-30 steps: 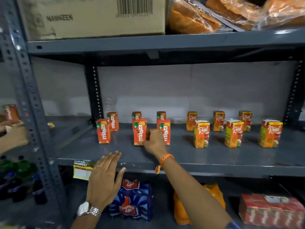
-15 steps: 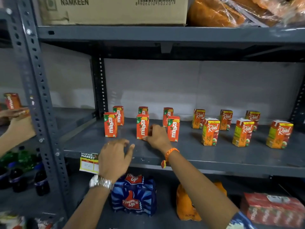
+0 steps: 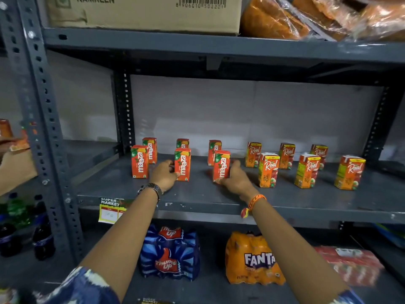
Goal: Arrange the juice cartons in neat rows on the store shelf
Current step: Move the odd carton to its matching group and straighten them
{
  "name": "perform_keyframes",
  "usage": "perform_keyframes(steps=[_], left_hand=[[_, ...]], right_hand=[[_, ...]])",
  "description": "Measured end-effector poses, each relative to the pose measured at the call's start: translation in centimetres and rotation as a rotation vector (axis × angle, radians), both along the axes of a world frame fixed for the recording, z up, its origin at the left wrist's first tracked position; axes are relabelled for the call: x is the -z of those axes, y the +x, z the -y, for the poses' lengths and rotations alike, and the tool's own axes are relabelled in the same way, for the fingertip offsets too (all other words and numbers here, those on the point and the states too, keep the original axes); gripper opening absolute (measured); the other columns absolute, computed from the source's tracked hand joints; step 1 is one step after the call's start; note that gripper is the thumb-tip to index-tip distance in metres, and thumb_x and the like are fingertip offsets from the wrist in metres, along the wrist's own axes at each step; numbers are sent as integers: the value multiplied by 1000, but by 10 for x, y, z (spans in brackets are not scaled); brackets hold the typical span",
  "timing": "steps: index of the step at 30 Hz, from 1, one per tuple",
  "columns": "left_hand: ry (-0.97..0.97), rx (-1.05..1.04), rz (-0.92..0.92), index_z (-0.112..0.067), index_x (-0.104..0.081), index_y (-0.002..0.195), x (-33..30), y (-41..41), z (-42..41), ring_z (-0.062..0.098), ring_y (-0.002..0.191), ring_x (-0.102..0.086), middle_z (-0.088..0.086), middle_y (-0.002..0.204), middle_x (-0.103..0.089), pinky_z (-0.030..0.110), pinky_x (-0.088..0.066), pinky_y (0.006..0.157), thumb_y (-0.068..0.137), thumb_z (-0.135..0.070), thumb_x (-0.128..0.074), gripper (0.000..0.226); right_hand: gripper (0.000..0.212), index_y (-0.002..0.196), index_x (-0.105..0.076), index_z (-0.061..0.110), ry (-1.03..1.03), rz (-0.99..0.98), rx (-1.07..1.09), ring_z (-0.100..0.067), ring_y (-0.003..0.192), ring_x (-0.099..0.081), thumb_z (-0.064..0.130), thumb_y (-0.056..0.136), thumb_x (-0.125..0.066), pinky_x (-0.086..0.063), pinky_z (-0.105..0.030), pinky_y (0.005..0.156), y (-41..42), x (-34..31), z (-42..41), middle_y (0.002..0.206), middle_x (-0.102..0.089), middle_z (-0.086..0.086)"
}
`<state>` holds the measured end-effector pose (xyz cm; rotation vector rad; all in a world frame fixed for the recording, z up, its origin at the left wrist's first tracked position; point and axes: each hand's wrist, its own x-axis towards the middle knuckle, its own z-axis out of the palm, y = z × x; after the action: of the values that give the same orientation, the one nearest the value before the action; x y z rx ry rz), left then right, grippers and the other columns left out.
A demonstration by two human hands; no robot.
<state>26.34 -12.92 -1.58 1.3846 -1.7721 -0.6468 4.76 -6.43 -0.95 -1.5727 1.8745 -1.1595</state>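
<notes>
Two bare hands are engaged on the middle shelf [image 3: 285,199], where the juice cartons stand upright in two staggered rows: six Maaza cartons on the left half, six Real cartons [image 3: 306,171] on the right half. The left hand [image 3: 164,177] is closed on the near-centre Maaza carton [image 3: 182,164], fingers at its left side near the base. The right hand [image 3: 237,182] grips the near-right Maaza carton [image 3: 221,168] from its right side, thumb low at the front corner. The near-left Maaza carton [image 3: 139,161] and the far row stand untouched. Risk assessment: both holds sit low and to one side, so a sideways push could tip a tall, narrow carton rather than slide it. The near-right Maaza carton stands just in front of a far-row carton [image 3: 214,152]; a push away from the person would likely knock that one over or shift it out of line. The first near Real carton [image 3: 268,170] stands just beside the right hand's knuckles and could be nudged as the hand withdraws. Moving two cartons at once splits attention, so uneven spacing is probable
</notes>
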Motion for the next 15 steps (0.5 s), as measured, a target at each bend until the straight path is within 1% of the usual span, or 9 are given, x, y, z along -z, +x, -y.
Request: perform_keyframes(steps=[2, 5, 8, 11, 15], left_hand=[[4, -8, 22, -10, -56, 126, 0, -1, 1, 26, 118, -61, 9, 129, -65, 39, -45, 102, 89, -16, -64, 38], [19, -3, 42, -12, -55, 128, 1, -1, 2, 26, 120, -60, 7, 130, -64, 42, -44, 104, 90, -18, -63, 39], [5, -16, 51, -12, -54, 128, 1, -1, 1, 27, 120, -60, 8, 131, -64, 44, -44, 104, 91, -19, -62, 39], [16, -28, 45, -10, -53, 131, -1, 0, -2, 28, 121, -59, 10, 133, -63, 43, -43, 105, 91, -18, -63, 42], [18, -47, 41, -10, -49, 137, -1, 1, -5, 29, 123, -57, 10, 135, -61, 44, -42, 107, 91, -18, -63, 49]], right_hand=[[69, 140, -32, 11, 5, -46, -18, -32, 130, -52, 20, 84, -72, -41, -46, 108, 1, 0, 6, 140, -53, -13], [61, 141, -38, 10, -10, -80, -8, -32, 132, -50, 20, 88, -66, -38, -46, 110, 3, 1, 12, 142, -53, -13], [55, 138, -45, 6, -38, -134, 20, -33, 129, -53, 17, 89, -66, -39, -43, 108, 4, 1, 14, 139, -56, -15], [49, 132, -51, 3, -62, -181, 48, -35, 125, -55, 16, 88, -67, -42, -45, 108, 3, 1, 10, 135, -59, -19], [49, 132, -51, 2, -74, -191, 52, -36, 124, -55, 17, 88, -68, -43, -47, 107, 3, 4, 4, 135, -59, -18]])
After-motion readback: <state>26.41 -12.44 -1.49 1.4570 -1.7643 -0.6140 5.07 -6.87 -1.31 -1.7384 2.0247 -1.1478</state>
